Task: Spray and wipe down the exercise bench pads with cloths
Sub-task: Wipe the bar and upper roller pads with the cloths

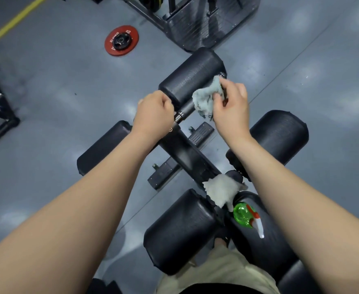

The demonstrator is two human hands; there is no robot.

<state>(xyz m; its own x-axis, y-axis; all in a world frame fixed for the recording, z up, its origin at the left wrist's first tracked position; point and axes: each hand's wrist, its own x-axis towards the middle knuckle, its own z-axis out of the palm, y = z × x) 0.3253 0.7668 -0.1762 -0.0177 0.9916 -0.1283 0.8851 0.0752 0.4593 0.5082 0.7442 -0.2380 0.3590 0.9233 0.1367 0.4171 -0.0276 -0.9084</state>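
The left hand (153,112) grips the bar (187,108) at the roller pad's (190,75) lower-left end. The pad's long axis runs toward upper-right. The right hand (231,105), nearer the pad, pinches the cloth (205,98) against it.

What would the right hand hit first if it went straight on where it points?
Probably the round pad: the right hand holds the cloth right beside it, pointing at it. Depth is unclear.

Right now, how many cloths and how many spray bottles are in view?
Cloths: 2, the blue-grey cloth in the right hand and the white cloth on the bench
Spray bottles: 1, the green spray bottle
Total: 3
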